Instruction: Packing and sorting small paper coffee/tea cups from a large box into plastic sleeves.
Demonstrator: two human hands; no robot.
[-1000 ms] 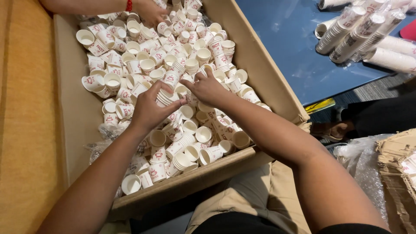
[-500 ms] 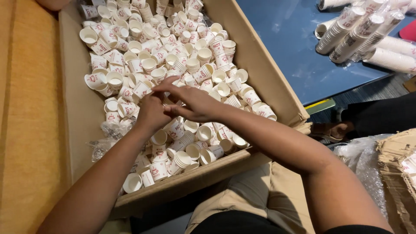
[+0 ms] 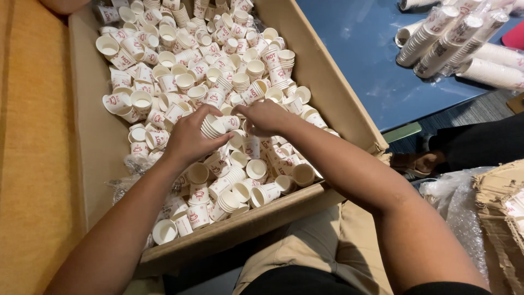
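Orange surface (image 3: 33,164): lies along the left side of the cardboard box (image 3: 87,164), touching the box's left wall.

Cardboard box: open-topped, and it carries everything the hands work in; its near edge sits against the person's lap, and its right wall runs up toward the far right corner.

Loose cups (image 3: 164,71): small white paper cups with red print, heaped over most of the box floor, thickest from the middle to the far edge; a bare strip of cardboard shows along the left wall.

Left hand (image 3: 188,139): curled shut around a short nested stack of cups (image 3: 213,125), held sideways over the middle of the box with the open mouths facing right. A second ago this hand lay flatter among the loose cups, with the stack less clearly gathered.

Right hand (image 3: 267,116): fingers pinched together just beside the mouth of the stack, touching or nearly touching the left hand. Whether a cup sits between the fingertips cannot be told. It has drawn in from a more spread reach across the heap.

What changed: the two hands have closed on each other at the stack, so the stacking looks to be at the point of adding one more cup.

Far hand: another person's hand at the box's far edge a second ago is gone from view.

Wrapped sleeves of cups (image 3: 447,38): long finished stacks in clear plastic, lying on the blue table (image 3: 355,49) right of the box, well apart from the hands.
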